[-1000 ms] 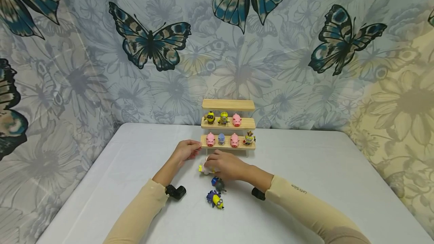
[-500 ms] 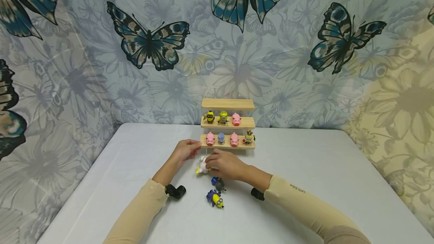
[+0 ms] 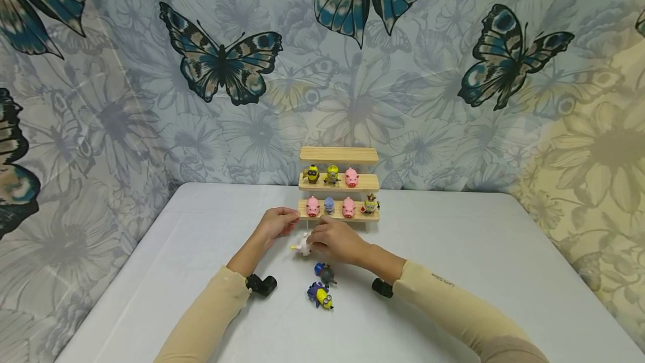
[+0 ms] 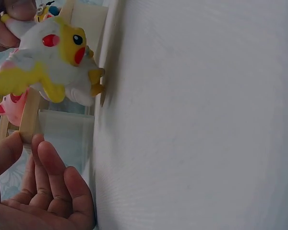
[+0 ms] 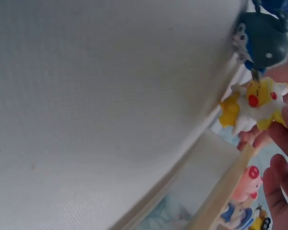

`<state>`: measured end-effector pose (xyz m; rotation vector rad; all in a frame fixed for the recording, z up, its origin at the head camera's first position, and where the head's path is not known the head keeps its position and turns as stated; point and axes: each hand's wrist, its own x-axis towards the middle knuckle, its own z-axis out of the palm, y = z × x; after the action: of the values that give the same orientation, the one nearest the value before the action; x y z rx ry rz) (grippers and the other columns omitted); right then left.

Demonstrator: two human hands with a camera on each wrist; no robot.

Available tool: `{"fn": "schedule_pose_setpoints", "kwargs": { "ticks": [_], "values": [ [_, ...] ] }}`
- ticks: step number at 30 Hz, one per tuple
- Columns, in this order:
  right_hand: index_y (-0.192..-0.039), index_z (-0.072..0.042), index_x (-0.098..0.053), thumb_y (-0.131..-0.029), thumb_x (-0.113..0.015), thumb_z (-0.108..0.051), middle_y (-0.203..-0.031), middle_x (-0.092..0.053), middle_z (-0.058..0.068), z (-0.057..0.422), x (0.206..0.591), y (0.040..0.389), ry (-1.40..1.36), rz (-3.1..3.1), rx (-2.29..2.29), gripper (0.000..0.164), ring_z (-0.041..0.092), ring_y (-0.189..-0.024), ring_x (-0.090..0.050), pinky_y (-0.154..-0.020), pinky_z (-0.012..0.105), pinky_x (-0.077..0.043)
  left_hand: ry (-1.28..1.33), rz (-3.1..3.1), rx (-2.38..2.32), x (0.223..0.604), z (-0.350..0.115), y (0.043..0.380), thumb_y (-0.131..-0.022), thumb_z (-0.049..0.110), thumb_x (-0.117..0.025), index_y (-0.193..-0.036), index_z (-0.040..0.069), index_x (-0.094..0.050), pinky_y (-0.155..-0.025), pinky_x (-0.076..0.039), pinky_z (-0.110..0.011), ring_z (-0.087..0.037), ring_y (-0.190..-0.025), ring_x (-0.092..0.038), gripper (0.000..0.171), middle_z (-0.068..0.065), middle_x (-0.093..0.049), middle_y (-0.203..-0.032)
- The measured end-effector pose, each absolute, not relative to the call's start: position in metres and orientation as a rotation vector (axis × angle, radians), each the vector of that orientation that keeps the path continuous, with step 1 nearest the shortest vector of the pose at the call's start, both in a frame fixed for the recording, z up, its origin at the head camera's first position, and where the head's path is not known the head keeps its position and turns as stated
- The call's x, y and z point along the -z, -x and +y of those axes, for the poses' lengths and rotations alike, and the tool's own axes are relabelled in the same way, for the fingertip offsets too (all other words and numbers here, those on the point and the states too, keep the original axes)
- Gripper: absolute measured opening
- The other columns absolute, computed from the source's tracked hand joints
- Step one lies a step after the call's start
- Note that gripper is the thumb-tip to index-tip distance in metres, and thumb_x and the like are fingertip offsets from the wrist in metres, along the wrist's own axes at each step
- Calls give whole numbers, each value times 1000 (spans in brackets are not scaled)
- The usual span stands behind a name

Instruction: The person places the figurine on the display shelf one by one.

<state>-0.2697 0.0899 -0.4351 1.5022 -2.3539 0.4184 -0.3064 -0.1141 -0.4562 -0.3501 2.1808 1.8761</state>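
Note:
My left hand (image 3: 277,223) pinches the left end of the lower board of a small wooden display shelf (image 3: 339,154) between thumb and forefinger; its other fingers are loosely bent in the left wrist view. In front of the shelf, my right hand (image 3: 339,238) pinches a white-and-yellow toy figurine (image 3: 302,246) with red cheeks. The left wrist view shows the figurine (image 4: 53,57) close up, its yellow feet near the white tabletop; contact is unclear. Fingers of my right hand (image 5: 285,132) are at its side in the right wrist view.
Pink pig figurines (image 3: 312,206), a blue figurine (image 3: 329,206) and yellow figurines (image 3: 332,175) stand on the lower and middle boards. Nearer me lie a grey-and-blue figurine (image 3: 326,274) and a purple-and-yellow figurine (image 3: 320,296). Behind the table (image 3: 453,240) hangs a butterfly-print cloth (image 3: 393,111).
The right hand has risen slightly toward the shelf, and the white-and-yellow figurine has turned in its fingers and shifted a little left. My left hand has stayed on the shelf end.

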Motion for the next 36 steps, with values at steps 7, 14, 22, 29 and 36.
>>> {"fn": "schedule_pose_setpoints", "kwargs": {
  "ticks": [7, 14, 22, 29, 36],
  "values": [
    [-94, -11, -77, -85, -74, -13, -90, -75, -1, 95, 424, 269, -1378, -2484, -654, 10, 14, -87, -55, -74, 24, -47, 348, 2197, -1864, 457, -115, 307, -94, 24, -64, -114, 4, -66, -62, -47, -21, -6, -68, -58, 28, 2, -69, -87],
    [-96, -8, -77, -87, -72, -12, -90, -75, 2, 104, 406, 269, -1292, -2525, -909, 11, 16, -85, -54, -73, 25, -44, 388, 2184, -1862, 457, -114, 308, -94, 24, -66, -113, 6, -66, -63, -48, -22, -8, -69, -58, 27, 1, -69, -88],
    [-94, -9, -77, -87, -72, -12, -94, -75, 4, 114, 394, 272, -1200, -2539, -1078, 9, 22, -87, -55, -73, 32, -47, 372, 2185, -1862, 457, -113, 308, -95, 23, -64, -114, 5, -66, -64, -48, -22, -8, -68, -58, 27, 0, -70, -89],
    [-94, -10, -77, -87, -71, -10, -89, -73, 3, 123, 385, 271, -1054, -2619, -1192, 10, 22, -84, -52, -69, 26, -44, 371, 2173, -1859, 457, -113, 309, -94, 24, -65, -114, 4, -66, -64, -48, -22, -7, -68, -58, 27, 1, -69, -88],
    [-95, -6, -77, -87, -70, -7, -89, -72, 8, 133, 375, 275, -1015, -2567, -1267, 10, 13, -77, -55, -67, 28, -49, 356, 2170, -1864, 455, -114, 307, -94, 22, -65, -114, 2, -65, -63, -48, -22, -5, -65, -58, 28, 3, -68, -83]
  ]
}}
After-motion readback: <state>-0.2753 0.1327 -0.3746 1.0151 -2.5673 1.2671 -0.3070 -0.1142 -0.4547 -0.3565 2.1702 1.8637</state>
